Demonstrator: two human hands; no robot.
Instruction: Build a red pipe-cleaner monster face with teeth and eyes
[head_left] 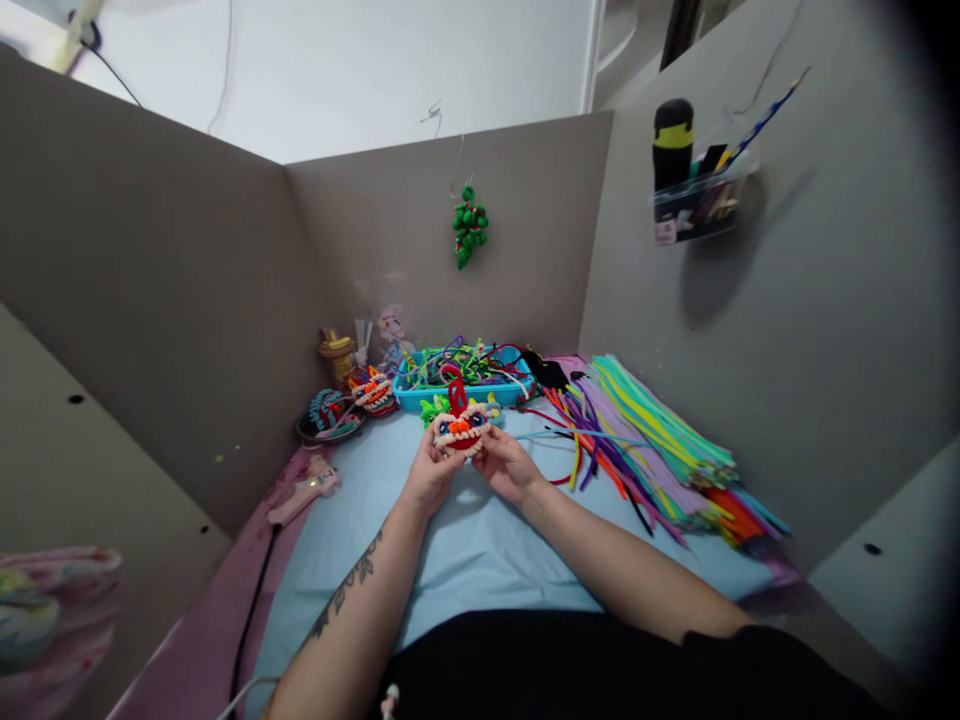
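Between both hands, above the light blue table cover, I hold a lion-head figure made of pipe cleaners. It has a red and orange face, blue-ringed eyes, pale fuzzy trim and a red loop on top. My left hand is closed on its left side. On the right side, my right hand pinches its lower edge. A green fuzzy piece shows just behind the figure, partly hidden by it.
Behind stands a blue tray of tangled pipe cleaners. Bundles of pipe cleaners lie at right. At left are a glue gun, a dark bowl and another lion head. Grey partitions enclose the table.
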